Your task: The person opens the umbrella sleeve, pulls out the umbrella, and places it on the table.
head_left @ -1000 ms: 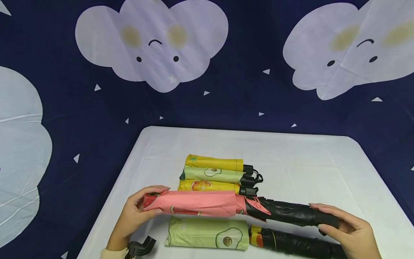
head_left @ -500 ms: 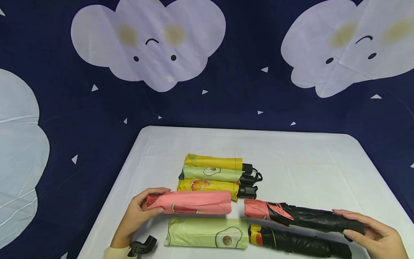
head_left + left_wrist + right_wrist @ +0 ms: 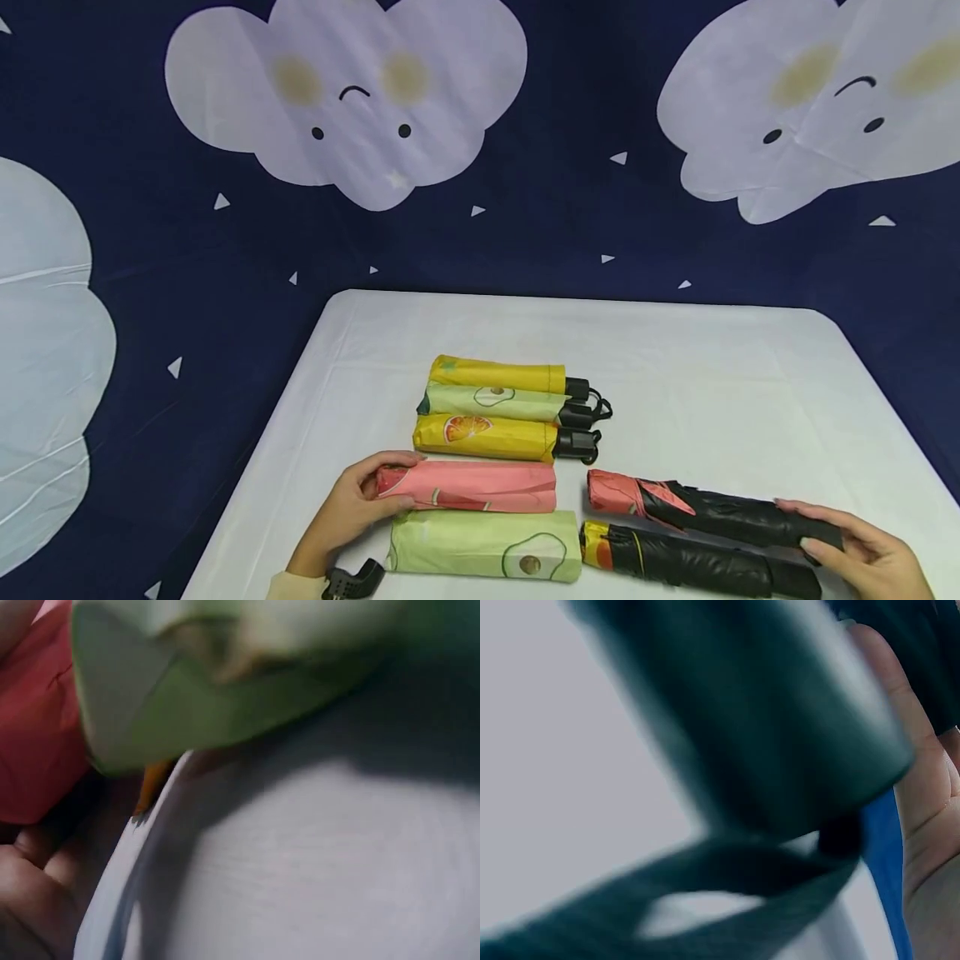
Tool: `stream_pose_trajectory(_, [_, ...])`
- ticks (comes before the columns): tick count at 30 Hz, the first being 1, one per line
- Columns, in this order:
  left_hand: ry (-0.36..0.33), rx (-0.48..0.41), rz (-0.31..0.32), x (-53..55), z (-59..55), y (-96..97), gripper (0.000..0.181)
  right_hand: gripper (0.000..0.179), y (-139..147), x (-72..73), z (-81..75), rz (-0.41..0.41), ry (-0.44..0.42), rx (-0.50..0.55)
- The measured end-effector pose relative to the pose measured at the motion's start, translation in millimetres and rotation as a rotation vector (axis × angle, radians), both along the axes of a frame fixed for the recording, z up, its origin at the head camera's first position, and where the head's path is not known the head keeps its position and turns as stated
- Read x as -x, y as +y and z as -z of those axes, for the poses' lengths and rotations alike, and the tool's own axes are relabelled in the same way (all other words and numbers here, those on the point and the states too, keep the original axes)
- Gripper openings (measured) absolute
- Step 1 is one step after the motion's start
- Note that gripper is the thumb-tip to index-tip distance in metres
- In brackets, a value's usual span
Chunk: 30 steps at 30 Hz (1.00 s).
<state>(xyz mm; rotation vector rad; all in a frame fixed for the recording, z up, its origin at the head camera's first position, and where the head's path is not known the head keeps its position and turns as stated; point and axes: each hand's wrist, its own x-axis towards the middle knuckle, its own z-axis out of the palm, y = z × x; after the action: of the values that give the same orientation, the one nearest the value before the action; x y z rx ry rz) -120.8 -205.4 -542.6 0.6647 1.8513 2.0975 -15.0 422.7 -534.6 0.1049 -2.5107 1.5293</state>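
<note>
On the white table, my left hand (image 3: 352,504) grips the left end of a pink umbrella sleeve (image 3: 495,486) with a watermelon print. In the left wrist view its red end (image 3: 37,727) shows beside the fingers. My right hand (image 3: 870,542) holds the handle end of a folded black umbrella (image 3: 742,515) with a pink tip, lying right of the sleeve with a gap between. Just in front lie a green avocado-print sleeve (image 3: 480,546) and a black umbrella with a yellow tip (image 3: 690,558). Its blurred handle (image 3: 757,712) and strap fill much of the right wrist view.
Behind the pink sleeve, three sleeved umbrellas lie side by side: an orange-print yellow one (image 3: 510,440), an avocado-print green one (image 3: 525,406) and a plain yellow one (image 3: 510,377), black handles to the right. A dark blue cloth with clouds (image 3: 345,92) hangs beyond the table (image 3: 712,358).
The black umbrella has come out of the pink sleeve toward the right. Both pieces have then come down nearer the front, the sleeve shifting slightly right beside the green one.
</note>
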Motion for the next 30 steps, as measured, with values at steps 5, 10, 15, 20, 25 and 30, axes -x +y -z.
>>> stream_pose_trajectory(5, [0.017,0.072,0.011,0.5,0.1,4.9,0.048,0.037,0,-0.1,8.5,-0.043,-0.051,0.068])
stream_pose_trajectory(10, [0.038,0.210,-0.018,1.4,-0.8,7.3,0.047,0.036,-2,0.3,13.2,-0.009,-0.088,-0.051])
stream_pose_trajectory(15, [0.086,0.312,-0.052,5.7,-2.2,8.1,0.049,0.038,-1,0.5,16.5,-0.030,-0.165,-0.022])
stream_pose_trajectory(20, [0.115,0.372,-0.026,11.6,-1.8,12.8,0.053,0.040,-1,0.4,16.2,-0.072,-0.204,-0.005])
stream_pose_trajectory(25, [0.162,0.445,-0.028,14.6,-0.7,17.0,0.056,0.044,3,5.5,16.7,-0.160,-0.138,0.002])
stream_pose_trajectory(30, [0.199,0.453,-0.090,14.6,2.1,13.9,0.058,0.044,4,9.0,15.0,-0.221,-0.087,0.025])
